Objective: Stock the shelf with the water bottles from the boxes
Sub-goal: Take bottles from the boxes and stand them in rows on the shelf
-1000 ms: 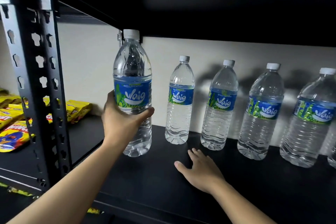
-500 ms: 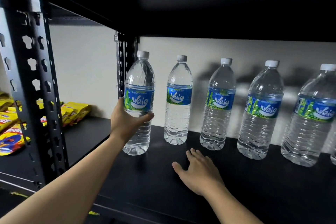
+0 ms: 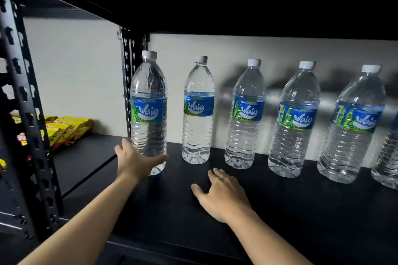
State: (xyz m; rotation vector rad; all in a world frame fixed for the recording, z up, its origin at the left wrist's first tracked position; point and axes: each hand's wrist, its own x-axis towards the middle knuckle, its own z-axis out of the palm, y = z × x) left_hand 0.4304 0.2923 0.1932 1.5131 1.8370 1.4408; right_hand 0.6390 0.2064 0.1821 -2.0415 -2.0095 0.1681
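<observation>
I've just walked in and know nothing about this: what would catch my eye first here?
A row of clear water bottles with blue labels stands along the back of the dark shelf. The left hand is wrapped low around the leftmost bottle, while the right hand lies flat on the shelf. Yellow snack packets sit in the next bay, far left.

Black steel racking, dark matte shelf board (image 3: 280, 211) below, another deck overhead throwing heavy shadow. Perforated keyhole upright (image 3: 25, 114) at front left, 2nd upright (image 3: 127, 84) at the back against the wall. Plain off-white wall (image 3: 75, 71) behind, lit unevenly, with soft grey shadows and a bright streak on its right part. Adjacent bay at left on a similar dark board, yellow snack packets (image 3: 66, 129) piled near the wall there. Floor not visible.
</observation>
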